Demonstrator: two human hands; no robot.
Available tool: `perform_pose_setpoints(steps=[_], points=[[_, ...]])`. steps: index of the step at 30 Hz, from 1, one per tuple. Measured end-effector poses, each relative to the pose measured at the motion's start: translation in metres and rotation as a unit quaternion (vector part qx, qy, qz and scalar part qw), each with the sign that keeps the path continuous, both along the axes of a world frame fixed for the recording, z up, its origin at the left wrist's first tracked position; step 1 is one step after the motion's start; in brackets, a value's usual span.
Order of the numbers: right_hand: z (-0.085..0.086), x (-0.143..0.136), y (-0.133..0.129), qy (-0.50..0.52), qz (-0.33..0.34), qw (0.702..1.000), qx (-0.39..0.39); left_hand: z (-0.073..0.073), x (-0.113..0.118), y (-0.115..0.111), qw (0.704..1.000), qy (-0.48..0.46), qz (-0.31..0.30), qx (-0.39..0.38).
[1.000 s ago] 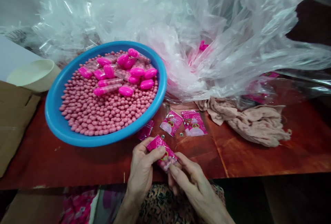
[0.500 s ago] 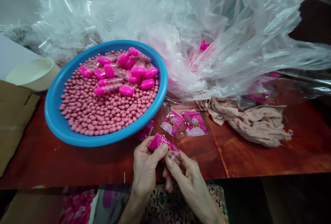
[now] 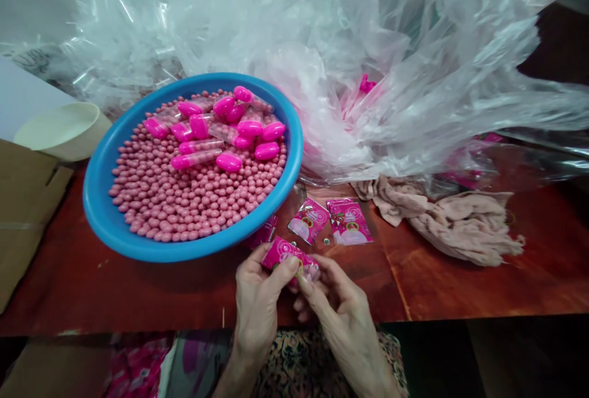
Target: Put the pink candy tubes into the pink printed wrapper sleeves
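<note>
A small pink printed packet with a clear window is held between both hands, over the front of the table. My left hand pinches its left side, thumb on top. At the right end, my right hand grips it between thumb and fingers; round pink balls seem to show through the clear part. Just beyond lie more flat pink packets, and a pair of overlapping ones to their right. The blue basin stands to the left, full of pink balls with several pink-capped clear tubes on top.
Crumpled clear plastic bags fill the back. A beige cloth lies on the right of the red-brown table. At far left are a cream bowl and a cardboard box. Pink packets lie below the table edge.
Both hands keep hold of the packet; my right fingers have shifted slightly along its right end. The whole view has moved a little, with things appearing slightly further right.
</note>
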State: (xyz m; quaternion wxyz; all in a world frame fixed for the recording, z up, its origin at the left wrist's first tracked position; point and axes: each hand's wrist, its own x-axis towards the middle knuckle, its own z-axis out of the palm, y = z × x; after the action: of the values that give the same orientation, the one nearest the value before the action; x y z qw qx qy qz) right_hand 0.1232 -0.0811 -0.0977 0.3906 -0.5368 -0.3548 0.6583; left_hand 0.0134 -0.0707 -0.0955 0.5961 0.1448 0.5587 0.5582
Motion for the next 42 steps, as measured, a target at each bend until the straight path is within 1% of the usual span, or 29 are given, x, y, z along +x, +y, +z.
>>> perform_pose_setpoints(steps=[2,5,7,10,15,20,22,26,30,33,35,38,42], points=[[0.002,-0.001,0.000,0.024,0.029,0.999,0.005,0.000,-0.001,0.000,1.000,-0.008,0.005,-0.001],[0.005,0.004,0.000,0.077,0.053,0.996,-0.004,-0.001,-0.003,0.002,1.000,-0.017,0.019,-0.003],[0.004,0.011,0.000,0.104,0.048,0.993,-0.003,-0.001,-0.003,0.004,1.000,-0.024,0.017,-0.003],[0.001,0.019,0.001,0.109,0.029,0.993,0.023,0.002,-0.002,0.006,0.999,-0.036,0.013,0.001],[-0.001,0.020,0.005,0.036,-0.037,0.996,0.078,0.003,-0.003,0.006,0.998,-0.060,0.004,-0.009],[0.002,0.016,0.007,-0.004,-0.038,0.990,0.137,0.002,-0.003,0.003,0.995,-0.084,-0.036,-0.034],[0.002,0.016,0.006,-0.038,-0.038,0.984,0.170,0.003,-0.003,0.003,0.994,-0.089,-0.042,-0.042],[0.002,0.018,0.005,-0.142,-0.007,0.962,0.234,0.004,-0.003,0.004,0.993,-0.097,-0.051,-0.053],[-0.001,0.018,0.005,-0.187,0.007,0.939,0.287,0.003,-0.002,0.004,0.991,-0.103,-0.063,-0.056],[-0.003,0.017,0.004,-0.238,0.014,0.913,0.331,0.003,0.000,0.004,0.990,-0.106,-0.068,-0.057],[-0.005,0.016,0.003,-0.265,0.004,0.899,0.349,0.002,0.000,0.003,0.990,-0.108,-0.070,-0.058],[-0.008,0.014,0.001,-0.284,-0.018,0.888,0.361,0.003,0.003,0.001,0.990,-0.106,-0.072,-0.055],[-0.013,0.014,0.000,-0.305,-0.047,0.887,0.345,0.003,0.006,0.001,0.993,-0.096,-0.056,-0.046]])
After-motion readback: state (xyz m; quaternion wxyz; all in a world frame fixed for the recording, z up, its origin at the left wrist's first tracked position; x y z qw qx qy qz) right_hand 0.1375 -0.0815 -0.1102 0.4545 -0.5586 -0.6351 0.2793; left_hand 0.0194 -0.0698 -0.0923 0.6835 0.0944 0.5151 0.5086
